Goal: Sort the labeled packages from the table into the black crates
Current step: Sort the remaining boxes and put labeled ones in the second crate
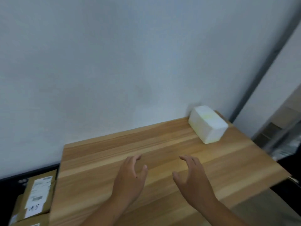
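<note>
- The left hand (130,175) and the right hand (193,178) hover over the middle of the wooden desk (97,160), palms facing each other.
- Both hands are apart, with fingers spread and loosely bent, and hold nothing.
- A white package (208,124) lies at the desk's 1 o'clock corner, close to the wall (114,62) and well apart from both hands.
- The white package is a rounded oblong block, plain white, with a faint yellowish patch on its top. The blur hides any label print.
- At 8 o'clock, beside the desk's left edge, brown cardboard packages (37,198) lie flat in a black crate (6,193), seen only in part.
- The topmost brown package carries a long white label with dark print, too blurred to read.
</note>
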Demonstrator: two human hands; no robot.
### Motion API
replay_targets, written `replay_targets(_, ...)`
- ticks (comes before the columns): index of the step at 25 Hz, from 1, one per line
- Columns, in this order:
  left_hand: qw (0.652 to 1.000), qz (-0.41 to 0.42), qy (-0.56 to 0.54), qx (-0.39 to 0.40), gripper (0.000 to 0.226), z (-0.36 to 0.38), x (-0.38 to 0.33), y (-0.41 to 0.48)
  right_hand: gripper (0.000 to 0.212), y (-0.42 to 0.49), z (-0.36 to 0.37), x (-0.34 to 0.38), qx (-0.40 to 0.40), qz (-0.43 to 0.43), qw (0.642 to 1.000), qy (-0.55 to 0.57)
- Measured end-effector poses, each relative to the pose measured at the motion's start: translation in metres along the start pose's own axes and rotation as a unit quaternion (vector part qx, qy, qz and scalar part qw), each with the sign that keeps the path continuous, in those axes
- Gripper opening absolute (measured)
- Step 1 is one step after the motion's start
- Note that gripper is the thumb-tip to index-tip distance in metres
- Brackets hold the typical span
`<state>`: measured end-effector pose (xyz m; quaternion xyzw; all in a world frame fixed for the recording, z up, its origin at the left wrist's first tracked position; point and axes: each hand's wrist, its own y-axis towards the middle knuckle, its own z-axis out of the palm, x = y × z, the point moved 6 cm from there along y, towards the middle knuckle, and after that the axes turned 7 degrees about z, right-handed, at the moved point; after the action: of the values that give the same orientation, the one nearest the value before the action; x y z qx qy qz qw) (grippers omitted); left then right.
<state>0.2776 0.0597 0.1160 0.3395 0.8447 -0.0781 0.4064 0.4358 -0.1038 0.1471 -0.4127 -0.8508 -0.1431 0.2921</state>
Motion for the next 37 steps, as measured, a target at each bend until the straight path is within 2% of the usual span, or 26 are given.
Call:
replay_targets(4,0.999,-0.002,-0.02,0.035,0.043,0.113,-0.099,0.016,0.053,0.025,-0.086,-0.114,-0.025,0.055,0.998,0.035)
replay_targets(8,0.997,0.002,-0.036,0.075,0.044,0.194,-0.171,0.032,0.052,0.047,-0.155,-0.188,-0.031,0.078,0.994,0.067)
replay_targets(14,0.993,-0.045,-0.064,0.089,0.042,0.267,-0.2,0.089,0.047,0.1,-0.185,-0.254,-0.012,0.118,0.987,0.104)
replay_targets(18,0.99,-0.077,-0.091,0.07,0.049,0.298,-0.199,0.152,0.046,0.162,-0.184,-0.274,0.019,0.128,0.986,0.101)
replay_targets(22,0.982,-0.126,-0.134,0.049,0.068,0.33,-0.182,0.227,0.047,0.248,-0.166,-0.292,0.047,0.134,0.986,0.09)
replay_targets(25,0.965,-0.204,-0.157,0.046,0.086,0.359,-0.154,0.264,0.057,0.316,-0.141,-0.305,0.069,0.182,0.975,0.106)
replay_targets(29,0.942,-0.278,-0.18,0.049,0.1,0.396,-0.126,0.294,0.071,0.395,-0.101,-0.311,0.095,0.195,0.967,0.132)
replay_targets(33,0.937,-0.293,-0.18,0.065,0.099,0.425,-0.115,0.304,0.065,0.437,-0.066,-0.319,0.15,0.196,0.954,0.172)
replay_targets(37,0.911,-0.263,-0.308,0.072,0.075,0.443,-0.13,0.299,0.05,0.439,-0.05,-0.323,0.17,0.208,0.939,0.215)
